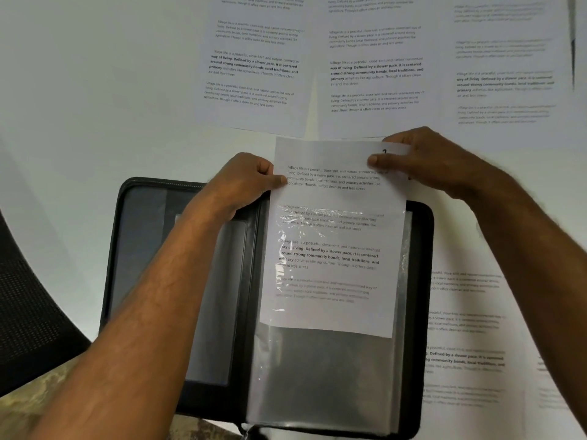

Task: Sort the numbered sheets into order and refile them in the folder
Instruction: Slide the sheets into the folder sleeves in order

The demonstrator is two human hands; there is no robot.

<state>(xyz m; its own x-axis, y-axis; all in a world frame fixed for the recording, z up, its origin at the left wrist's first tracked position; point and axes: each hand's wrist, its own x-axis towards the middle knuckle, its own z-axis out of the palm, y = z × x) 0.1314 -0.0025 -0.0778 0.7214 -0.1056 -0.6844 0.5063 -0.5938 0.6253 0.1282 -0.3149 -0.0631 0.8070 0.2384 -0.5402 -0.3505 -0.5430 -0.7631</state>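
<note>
While both hands work the same page: the sheet hangs between them, partly slid into the folder's top clear sleeve.
Left hand: thumb and curled fingers pinch the sheet's upper left edge, just above the spine of the folder.
Right hand: thumb on top, fingers behind, pinching the upper right corner beside a handwritten numeral, partly covered and not fully readable.
Sheet's long axis: runs from the hands straight back toward the person, in line with the sleeve.
Depth in sleeve: the lower part sits under the plastic; the top part, where the hands grip, stands clear beyond the sleeve mouth; the bottom edge stops well short of the sleeve's near end.
Nearer hand: neither leads clearly; the right sits slightly farther out.
Next move, as I judge it: an even push toward the body, both corners kept level so the page doesn't skew or snag.
Farther out: loose sheets lie beyond the hands, more to the right.
</note>
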